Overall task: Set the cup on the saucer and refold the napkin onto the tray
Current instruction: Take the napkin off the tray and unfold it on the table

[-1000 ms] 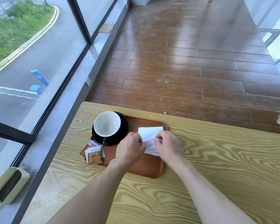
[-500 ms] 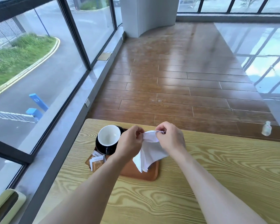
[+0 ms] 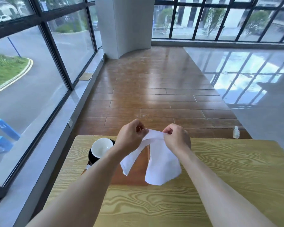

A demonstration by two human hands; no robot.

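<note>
Wood-grain table (image 3: pixel 220 177) in the foreground, brown tray (image 3: pixel 138 167) on it at 12 o'clock. Above the tray, left hand (image 3: pixel 131 136) and right hand (image 3: pixel 175 138) apart, each pinching a top corner of the white napkin (image 3: pixel 161 163), hanging unfolded. At 10 o'clock, cup (image 3: pixel 102 147) on black saucer (image 3: pixel 93 158); farther off, small bottle (image 3: pixel 236 132) at 2 o'clock.

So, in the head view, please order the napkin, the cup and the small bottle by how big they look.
1. napkin, largest, though it is held up nearer the camera, which enlarges it.
2. cup, partly hidden by the left arm.
3. small bottle, smallest, but it stands farther away, so its true size is unsure.
</note>
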